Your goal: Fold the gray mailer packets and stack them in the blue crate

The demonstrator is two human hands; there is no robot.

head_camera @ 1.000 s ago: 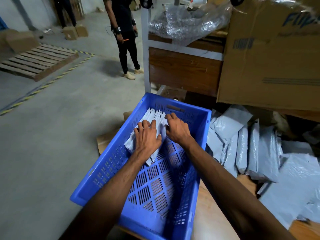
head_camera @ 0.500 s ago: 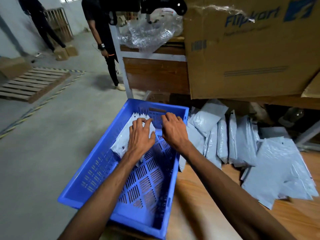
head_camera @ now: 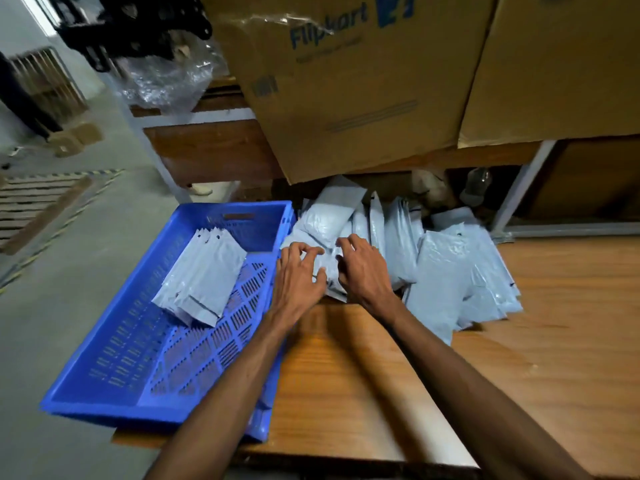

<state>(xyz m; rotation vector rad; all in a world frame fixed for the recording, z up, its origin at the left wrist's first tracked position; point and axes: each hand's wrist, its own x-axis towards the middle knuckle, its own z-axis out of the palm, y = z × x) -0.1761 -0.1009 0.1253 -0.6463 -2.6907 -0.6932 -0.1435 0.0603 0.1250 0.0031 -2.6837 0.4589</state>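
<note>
A worker at a packing bench reaches for the next gray mailer packet (head_camera: pixel 323 268), both bare hands just outside the right wall of the blue crate (head_camera: pixel 114 368) that serves as the collection bin. The left hand (head_camera: pixel 299 275) hovers over the crate's right rim with fingers curled and spread, thumb and forefinger apart around the packet's near edge, while the right hand (head_camera: pixel 363 268) presses down beside it with fingers splayed; whether either has actually closed on the plastic cannot be told through the motion blur. Inside the crate, toward its far left corner, a small stack of folded packets (head_camera: pixel 202 275) lies fanned and slightly askew on the slotted floor, leaving most of the crate free, which suggests the job is in its early part. The unfolded supply (head_camera: pixel 457 271) lies in a loose heap to the right of the crate on the wooden table (head_camera: pixel 554 358), some pieces leaning upright, others flat and overlapping, apparently kept within arm's reach so each can be drawn forward to the bare wood right of the crate and creased. Beyond the crate, large cardboard cartons (head_camera: pixel 346 91) overhang the heap, crowding the space above it. The slick film looks apt to slide.
</note>
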